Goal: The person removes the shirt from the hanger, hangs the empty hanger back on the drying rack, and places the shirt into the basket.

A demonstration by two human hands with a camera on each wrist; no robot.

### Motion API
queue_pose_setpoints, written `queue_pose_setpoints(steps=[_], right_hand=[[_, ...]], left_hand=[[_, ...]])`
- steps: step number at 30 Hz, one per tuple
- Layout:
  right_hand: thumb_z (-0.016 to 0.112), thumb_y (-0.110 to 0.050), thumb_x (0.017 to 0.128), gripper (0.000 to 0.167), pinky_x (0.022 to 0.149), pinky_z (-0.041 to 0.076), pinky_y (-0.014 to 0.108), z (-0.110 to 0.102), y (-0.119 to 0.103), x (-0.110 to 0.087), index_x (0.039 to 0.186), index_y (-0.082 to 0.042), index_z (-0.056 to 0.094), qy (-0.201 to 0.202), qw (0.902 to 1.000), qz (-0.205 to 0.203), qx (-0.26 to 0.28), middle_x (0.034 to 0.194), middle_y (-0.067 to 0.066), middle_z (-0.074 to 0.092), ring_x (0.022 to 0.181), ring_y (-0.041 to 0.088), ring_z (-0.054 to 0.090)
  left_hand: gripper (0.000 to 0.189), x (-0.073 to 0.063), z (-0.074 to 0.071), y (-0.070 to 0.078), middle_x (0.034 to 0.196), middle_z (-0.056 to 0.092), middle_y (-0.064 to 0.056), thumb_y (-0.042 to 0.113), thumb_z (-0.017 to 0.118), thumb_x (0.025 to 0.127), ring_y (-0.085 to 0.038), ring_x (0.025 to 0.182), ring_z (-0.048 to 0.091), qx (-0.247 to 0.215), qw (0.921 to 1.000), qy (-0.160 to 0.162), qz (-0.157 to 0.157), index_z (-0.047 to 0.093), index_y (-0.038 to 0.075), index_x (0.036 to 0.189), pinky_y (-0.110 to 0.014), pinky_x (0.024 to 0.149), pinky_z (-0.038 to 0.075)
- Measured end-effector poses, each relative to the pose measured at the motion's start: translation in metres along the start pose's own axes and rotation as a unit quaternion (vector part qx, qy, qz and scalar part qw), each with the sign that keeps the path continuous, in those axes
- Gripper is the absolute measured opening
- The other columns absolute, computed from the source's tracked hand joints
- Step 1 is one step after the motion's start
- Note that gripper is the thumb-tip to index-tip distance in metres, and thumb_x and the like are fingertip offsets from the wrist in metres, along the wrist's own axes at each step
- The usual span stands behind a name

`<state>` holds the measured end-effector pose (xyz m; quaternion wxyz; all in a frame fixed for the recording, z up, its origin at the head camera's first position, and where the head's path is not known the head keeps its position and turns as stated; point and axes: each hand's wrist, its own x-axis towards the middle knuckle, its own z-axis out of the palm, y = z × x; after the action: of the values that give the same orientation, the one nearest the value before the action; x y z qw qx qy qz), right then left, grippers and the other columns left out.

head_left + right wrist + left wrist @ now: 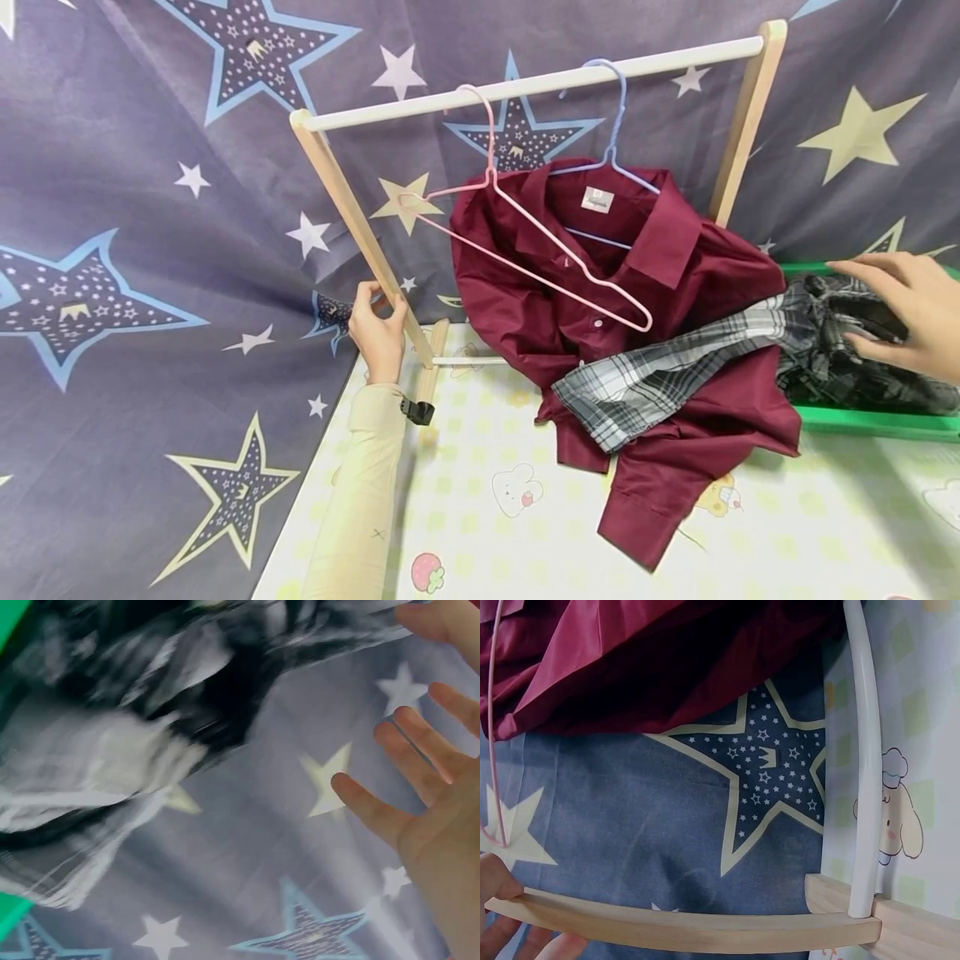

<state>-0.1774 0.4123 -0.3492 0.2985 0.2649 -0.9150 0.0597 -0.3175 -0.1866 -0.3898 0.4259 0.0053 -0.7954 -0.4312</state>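
My left hand [378,329] grips the left wooden post [348,204] of a clothes rack; in the left wrist view the thumb lies on one side of the post and fingers on the other. On the white rail [540,82] hang a pink hanger [491,142], bare, and a blue hanger [617,137] inside a maroon shirt [667,242]. A black-and-white plaid garment [682,358] lies partly in a green bin [855,419], one sleeve or leg stretched across the shirt. My right hand [918,312] hovers by it with spread fingers, holding nothing.
The rack's low white crossbar [866,772] and wooden foot [430,379] stand on a patterned tablecloth [480,533]. Behind the rack hangs a dark star-printed curtain [135,183]. Maroon sleeves trail down onto the cloth.
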Motion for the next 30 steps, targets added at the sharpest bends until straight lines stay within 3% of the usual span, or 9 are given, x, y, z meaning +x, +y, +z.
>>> queue_pose_setpoints(steps=[8,14,21,30], right_hand=[[0.022,-0.071,0.094,0.089,0.077,0.043,0.054,-0.018,-0.052,0.035,0.13,0.003,0.055,0.015,0.9977,-0.066,0.007,0.115,0.027,0.056,0.096,0.043,0.053],[0.029,-0.065,0.099,0.074,0.082,0.041,0.039,-0.01,-0.079,0.046,0.128,-0.004,0.061,0.014,0.9924,-0.119,0.029,0.116,0.013,0.062,0.1,0.029,0.058],[0.032,-0.059,0.102,0.063,0.083,0.039,0.035,0.018,-0.088,0.049,0.124,-0.01,0.066,0.02,0.9846,-0.166,0.052,0.112,0.005,0.063,0.098,0.02,0.057],[0.027,-0.048,0.107,0.056,0.073,0.045,0.042,0.033,-0.087,0.048,0.107,-0.015,0.072,0.017,0.984,-0.173,0.041,0.101,0.002,0.062,0.091,0.021,0.057]], left_hand=[[0.02,0.001,0.002,-0.001,0.105,0.073,-0.012,0.005,0.07,0.082,-0.034,0.094,0.072,-0.003,1.0,0.003,-0.001,0.064,0.005,0.1,-0.049,0.092,0.053],[0.02,0.001,0.001,0.0,0.105,0.073,-0.012,0.005,0.071,0.082,-0.033,0.094,0.072,-0.008,1.0,0.002,-0.003,0.064,0.005,0.101,-0.049,0.092,0.053],[0.02,0.0,0.0,0.001,0.106,0.073,-0.011,0.006,0.071,0.083,-0.031,0.094,0.073,0.001,1.0,0.0,-0.007,0.064,0.006,0.102,-0.047,0.093,0.052],[0.02,-0.001,0.001,0.001,0.107,0.073,-0.01,0.006,0.071,0.083,-0.031,0.095,0.073,0.004,1.0,0.0,-0.008,0.064,0.007,0.102,-0.046,0.092,0.053]])
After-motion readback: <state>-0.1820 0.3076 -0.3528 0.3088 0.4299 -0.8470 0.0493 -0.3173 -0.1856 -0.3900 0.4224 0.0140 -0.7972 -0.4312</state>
